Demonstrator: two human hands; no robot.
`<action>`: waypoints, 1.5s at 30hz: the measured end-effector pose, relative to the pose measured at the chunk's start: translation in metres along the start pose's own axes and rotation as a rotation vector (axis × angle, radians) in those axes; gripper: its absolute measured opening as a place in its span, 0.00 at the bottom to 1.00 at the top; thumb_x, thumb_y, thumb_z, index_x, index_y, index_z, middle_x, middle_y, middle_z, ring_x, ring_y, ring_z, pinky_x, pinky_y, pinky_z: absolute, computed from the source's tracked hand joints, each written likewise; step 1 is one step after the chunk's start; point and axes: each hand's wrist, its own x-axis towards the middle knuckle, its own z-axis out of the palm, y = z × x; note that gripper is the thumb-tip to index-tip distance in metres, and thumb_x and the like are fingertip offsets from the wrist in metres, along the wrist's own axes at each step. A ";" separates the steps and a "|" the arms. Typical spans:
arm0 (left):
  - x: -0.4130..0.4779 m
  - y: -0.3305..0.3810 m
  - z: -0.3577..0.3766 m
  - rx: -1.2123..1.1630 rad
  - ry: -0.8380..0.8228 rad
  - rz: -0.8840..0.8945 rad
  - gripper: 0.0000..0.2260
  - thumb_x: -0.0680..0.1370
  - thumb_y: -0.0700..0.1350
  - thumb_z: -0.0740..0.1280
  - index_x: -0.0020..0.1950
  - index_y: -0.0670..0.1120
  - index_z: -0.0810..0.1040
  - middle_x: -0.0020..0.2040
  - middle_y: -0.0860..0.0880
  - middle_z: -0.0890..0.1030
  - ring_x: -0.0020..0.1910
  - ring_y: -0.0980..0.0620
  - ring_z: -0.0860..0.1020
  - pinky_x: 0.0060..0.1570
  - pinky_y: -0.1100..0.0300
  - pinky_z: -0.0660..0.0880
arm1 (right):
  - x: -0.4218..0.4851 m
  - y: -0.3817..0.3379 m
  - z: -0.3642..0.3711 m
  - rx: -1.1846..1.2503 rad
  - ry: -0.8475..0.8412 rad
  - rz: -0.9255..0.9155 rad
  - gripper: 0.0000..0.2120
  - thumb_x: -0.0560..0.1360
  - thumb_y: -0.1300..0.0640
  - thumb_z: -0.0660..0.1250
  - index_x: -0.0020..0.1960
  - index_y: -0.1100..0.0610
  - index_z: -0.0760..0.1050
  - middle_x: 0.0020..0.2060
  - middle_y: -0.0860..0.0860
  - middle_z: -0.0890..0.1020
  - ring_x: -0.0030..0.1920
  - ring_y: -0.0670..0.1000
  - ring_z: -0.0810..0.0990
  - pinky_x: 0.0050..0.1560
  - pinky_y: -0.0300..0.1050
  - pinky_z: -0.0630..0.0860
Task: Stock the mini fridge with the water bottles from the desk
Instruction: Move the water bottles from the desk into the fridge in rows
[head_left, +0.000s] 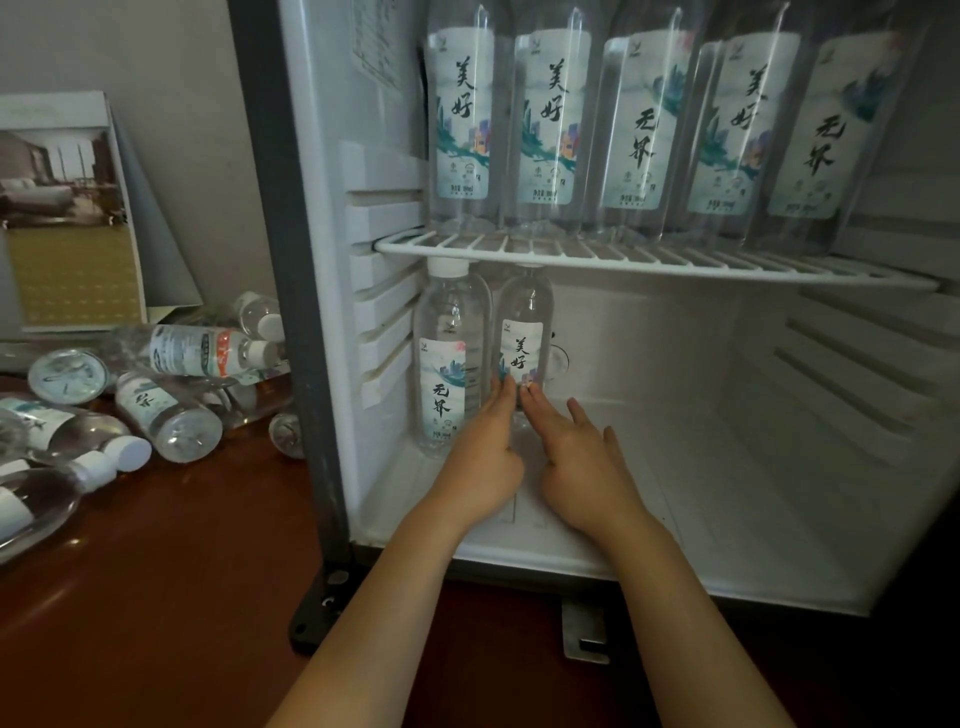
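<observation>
The mini fridge (293, 312) stands open on the desk. Several labelled water bottles (462, 119) stand in a row on its white wire shelf (623, 258). Below the shelf, two bottles stand upright at the left: one (449, 364) against the side wall and a second (524, 332) just right of it. My left hand (483, 457) and my right hand (582, 467) both reach into the lower compartment. Their straight fingertips touch the lower part of the second bottle, one hand on each side.
Several more water bottles (171, 415) lie in a heap on the reddish wooden desk (182, 571), left of the fridge. A folded hotel card (67, 208) leans on the wall behind them. The fridge floor (727, 519) to the right of my hands is bare white.
</observation>
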 end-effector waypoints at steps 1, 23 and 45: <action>0.001 0.000 0.000 -0.003 -0.002 -0.005 0.34 0.73 0.25 0.53 0.76 0.44 0.48 0.77 0.47 0.51 0.76 0.54 0.51 0.60 0.78 0.46 | 0.000 0.000 0.000 0.002 -0.004 0.002 0.38 0.75 0.69 0.51 0.76 0.44 0.40 0.76 0.42 0.47 0.76 0.55 0.44 0.72 0.63 0.44; -0.092 0.000 -0.081 -0.229 0.264 0.119 0.22 0.74 0.27 0.60 0.50 0.55 0.79 0.48 0.54 0.83 0.47 0.61 0.80 0.49 0.70 0.74 | -0.029 -0.073 0.013 0.196 0.671 -0.386 0.16 0.75 0.52 0.56 0.36 0.58 0.75 0.25 0.51 0.77 0.23 0.52 0.75 0.23 0.45 0.71; -0.201 -0.140 -0.281 0.887 0.351 -0.687 0.33 0.65 0.64 0.71 0.64 0.49 0.72 0.58 0.48 0.78 0.55 0.48 0.77 0.50 0.56 0.75 | -0.015 -0.217 0.105 0.289 0.182 -0.492 0.11 0.78 0.51 0.60 0.43 0.55 0.78 0.30 0.49 0.79 0.31 0.49 0.77 0.33 0.47 0.74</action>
